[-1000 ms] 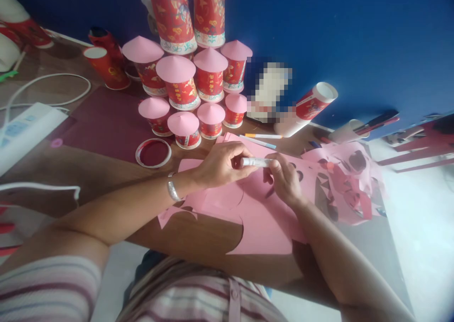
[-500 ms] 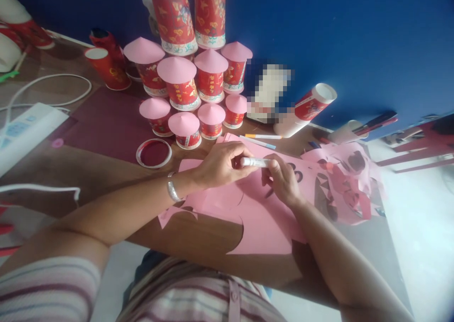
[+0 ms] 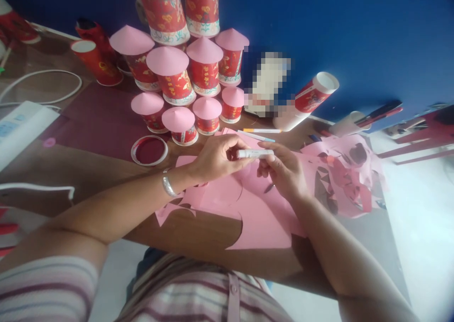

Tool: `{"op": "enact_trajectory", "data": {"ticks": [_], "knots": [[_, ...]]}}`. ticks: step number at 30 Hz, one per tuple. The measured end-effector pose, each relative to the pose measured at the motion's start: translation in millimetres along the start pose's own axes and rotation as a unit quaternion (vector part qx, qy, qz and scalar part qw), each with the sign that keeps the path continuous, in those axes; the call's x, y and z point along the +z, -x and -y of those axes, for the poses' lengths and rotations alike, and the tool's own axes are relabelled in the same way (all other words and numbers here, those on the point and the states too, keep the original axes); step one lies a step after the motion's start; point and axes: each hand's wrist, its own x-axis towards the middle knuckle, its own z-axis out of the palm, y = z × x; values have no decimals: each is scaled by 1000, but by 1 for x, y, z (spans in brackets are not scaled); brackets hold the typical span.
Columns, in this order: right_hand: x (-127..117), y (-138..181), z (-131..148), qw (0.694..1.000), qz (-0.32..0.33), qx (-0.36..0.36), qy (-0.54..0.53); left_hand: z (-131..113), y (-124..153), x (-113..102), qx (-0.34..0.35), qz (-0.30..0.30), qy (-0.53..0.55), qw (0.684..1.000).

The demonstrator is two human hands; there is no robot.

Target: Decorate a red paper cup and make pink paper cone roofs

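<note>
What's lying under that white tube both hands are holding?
Under the white tube, held by the left hand and right hand, lie pink paper sheets on the table. The hands cover the paper directly beneath.

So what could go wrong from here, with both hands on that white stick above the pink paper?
Both the left hand and the right hand grip the white stick in mid-air over the pink paper; if it slips, it could mark or dent the sheet. The left forearm lies close to the open red lid and the small capped cups, so a sideways sweep might topple them. The loose paper scraps near the right forearm could get dragged along.
</note>
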Motion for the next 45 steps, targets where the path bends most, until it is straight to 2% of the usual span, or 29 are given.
{"op": "enact_trajectory", "data": {"ticks": [5, 13, 17, 19, 20, 22, 25, 28, 31, 34, 39, 45], "knots": [[5, 2, 4, 999, -38, -9, 6, -2, -2, -2, -44, 13, 45, 998], [10, 2, 4, 1000, -7, 18, 15, -4, -3, -7, -36, 20, 24, 999], [4, -1, 11, 998, -55, -17, 12, 6, -1, -9, -61, 69, 52, 994], [-3, -1, 16, 992, -109, -57, 35, 14, 2, -15, -59, 89, 18, 994], [-6, -1, 18, 987, -130, -73, 58, 17, 5, -20, -46, 107, -33, 993], [-10, -1, 21, 977, -147, -89, 123, 22, 13, -28, 27, 135, -137, 981], [-6, 0, 22, 959, -120, -117, 227, 24, 25, -36, 129, 178, -224, 949], [6, 0, 21, 931, -65, -153, 324, 24, 33, -34, 179, 195, -262, 928], [16, -3, 20, 903, -27, -158, 399, 27, 36, -29, 198, 201, -259, 924], [19, -7, 17, 882, -17, -178, 435, 30, 36, -26, 214, 200, -255, 921], [20, -14, 9, 863, 3, -218, 456, 31, 36, -27, 222, 188, -269, 918], [22, -15, 3, 842, 35, -244, 480, 31, 37, -26, 215, 202, -269, 917]]}}
